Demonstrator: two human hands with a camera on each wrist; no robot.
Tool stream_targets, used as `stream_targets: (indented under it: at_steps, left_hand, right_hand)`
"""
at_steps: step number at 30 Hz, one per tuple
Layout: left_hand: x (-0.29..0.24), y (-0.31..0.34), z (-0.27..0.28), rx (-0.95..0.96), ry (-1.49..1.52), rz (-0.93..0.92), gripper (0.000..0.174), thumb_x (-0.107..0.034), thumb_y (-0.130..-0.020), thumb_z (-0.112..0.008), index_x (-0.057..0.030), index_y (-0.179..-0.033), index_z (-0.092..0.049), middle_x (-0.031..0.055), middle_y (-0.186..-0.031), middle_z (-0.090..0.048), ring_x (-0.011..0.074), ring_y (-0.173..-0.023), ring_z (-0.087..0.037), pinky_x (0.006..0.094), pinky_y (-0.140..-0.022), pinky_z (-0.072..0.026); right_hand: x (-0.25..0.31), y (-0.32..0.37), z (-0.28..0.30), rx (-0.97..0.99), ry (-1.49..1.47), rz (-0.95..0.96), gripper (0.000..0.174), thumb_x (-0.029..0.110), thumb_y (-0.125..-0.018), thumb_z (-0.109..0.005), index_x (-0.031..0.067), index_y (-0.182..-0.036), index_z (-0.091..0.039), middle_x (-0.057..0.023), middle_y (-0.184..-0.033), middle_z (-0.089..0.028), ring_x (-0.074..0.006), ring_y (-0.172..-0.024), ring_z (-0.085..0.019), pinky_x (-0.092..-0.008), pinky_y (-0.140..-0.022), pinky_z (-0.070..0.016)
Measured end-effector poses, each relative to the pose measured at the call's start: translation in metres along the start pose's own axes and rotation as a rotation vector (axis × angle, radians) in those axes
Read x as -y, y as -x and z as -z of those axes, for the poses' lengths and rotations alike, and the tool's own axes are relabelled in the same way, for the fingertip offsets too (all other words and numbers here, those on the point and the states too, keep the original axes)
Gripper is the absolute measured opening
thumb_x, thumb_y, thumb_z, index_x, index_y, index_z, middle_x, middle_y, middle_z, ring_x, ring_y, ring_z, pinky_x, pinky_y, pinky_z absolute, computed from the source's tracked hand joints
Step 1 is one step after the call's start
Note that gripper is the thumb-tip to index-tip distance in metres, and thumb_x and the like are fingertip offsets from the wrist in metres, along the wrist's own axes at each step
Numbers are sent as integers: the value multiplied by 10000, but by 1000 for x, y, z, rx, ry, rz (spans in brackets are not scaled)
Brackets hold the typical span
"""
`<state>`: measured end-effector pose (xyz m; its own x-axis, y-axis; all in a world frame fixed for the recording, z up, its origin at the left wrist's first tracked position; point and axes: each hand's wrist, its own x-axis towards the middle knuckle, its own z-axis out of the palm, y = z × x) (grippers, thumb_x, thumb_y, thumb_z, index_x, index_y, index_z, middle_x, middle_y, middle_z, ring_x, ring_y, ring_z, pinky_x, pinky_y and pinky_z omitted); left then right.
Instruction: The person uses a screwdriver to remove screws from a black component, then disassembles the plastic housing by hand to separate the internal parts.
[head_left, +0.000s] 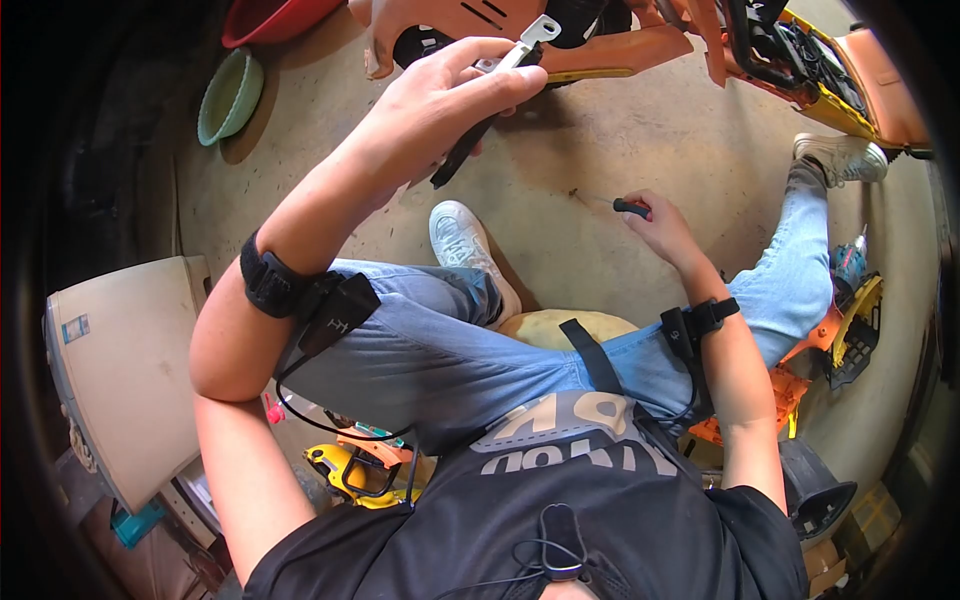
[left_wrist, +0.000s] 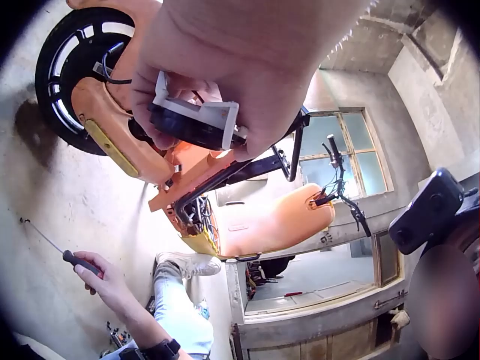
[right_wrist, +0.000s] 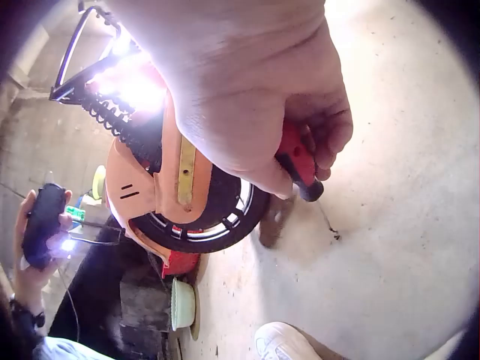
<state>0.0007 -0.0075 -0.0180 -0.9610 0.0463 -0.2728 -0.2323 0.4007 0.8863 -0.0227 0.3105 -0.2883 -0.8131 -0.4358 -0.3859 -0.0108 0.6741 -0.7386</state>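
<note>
Raised in front of the body, my left hand [head_left: 440,95] grips a long black part [head_left: 463,158] with a pale metal bracket [head_left: 541,29] at its upper end. In the left wrist view the bracket [left_wrist: 230,124] shows as a squared U around the black body. My right hand [head_left: 665,230] is lower, over the floor, and holds a screwdriver [head_left: 632,208] by its red and black handle [right_wrist: 298,154]. The thin shaft points away from the body, with a small dark bit [right_wrist: 337,234] at its tip. An orange scooter [left_wrist: 270,223] stands ahead, its rear wheel [right_wrist: 217,234] near.
A green basin [head_left: 230,97] and a red basin [head_left: 265,18] stand at the far left. To the left is a beige box [head_left: 125,350]. A teal power tool [head_left: 848,262] and orange and yellow body panels [head_left: 868,320] lie right of the legs.
</note>
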Motion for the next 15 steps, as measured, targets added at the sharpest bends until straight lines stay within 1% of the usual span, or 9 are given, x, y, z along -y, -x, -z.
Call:
stream_targets:
  at_steps: [6,12,15]
  left_hand:
    - [0,0,0,6,-6,0,666,-523,-954,-650,-68,-1428,-538,39,-959,-614,61,-700,-549,221,-633,-444]
    - [3,0,0,8,-13,-4,666,-529,-955,-647,-84,-1438,-536,37,-958,-615,62,-705,-553,224,-633,-448]
    - [2,0,-1,11,-15,-1,668,-531,-955,-647,-88,-1442,-534,36,-958,-615,63,-706,-555,226,-631,-450]
  right_hand:
    - [-2,-1,1,33,60,-21,368,283,-869,-694,89,-1181,-693,-143,-1072,-734,-292,-974,-699,-408,-870,-549]
    - [-4,-1,1,-9,28,-17,360,290,-870,-689,98,-1173,-700,-142,-1058,-732,-298,-963,-696,-410,-863,-546]
    - [-9,-4,0,8,102,-29,365,297,-869,-691,99,-1175,-701,-144,-1060,-733,-296,-966,-697,-408,-867,-545]
